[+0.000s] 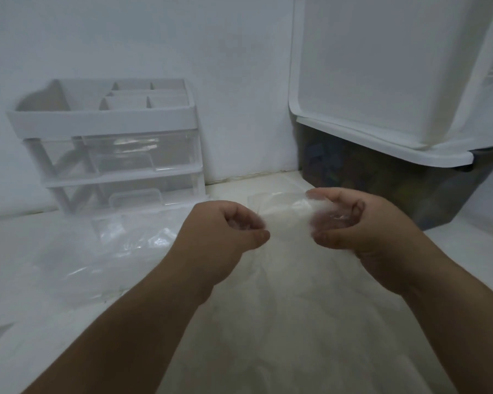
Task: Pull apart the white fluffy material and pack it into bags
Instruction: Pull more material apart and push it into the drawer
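Head view, looking down. Two bare arms coming in from the near side, hands close together in the middle but not touching.

Left hand (228,231): fingers curled in, thumb pressed against them, pinching a wisp of the white fluff (289,223).

Right hand (353,223): fingers curled too, wrapped round the other end of that wisp. Blurry there, so hard to say how tight.

Fluff pulled thin between the two hands. A big soft heap of it lying on the table (262,179) under the hands and spreading toward the near edge.

Clear bag (268,199) just past the hands on the far side. Touching the right fingertips or only close to them: cannot tell.

Crinkly plastic sheet (120,251) flat on the table, left of the left arm.

Drawer box (108,137) far left, against the wall (154,38). White top with little sections, two clear drawers below.

Dark bin (382,191) far right, with stuff of many colours inside, too blurry to name. White lid (382,66) standing up, tilted, above the bin.
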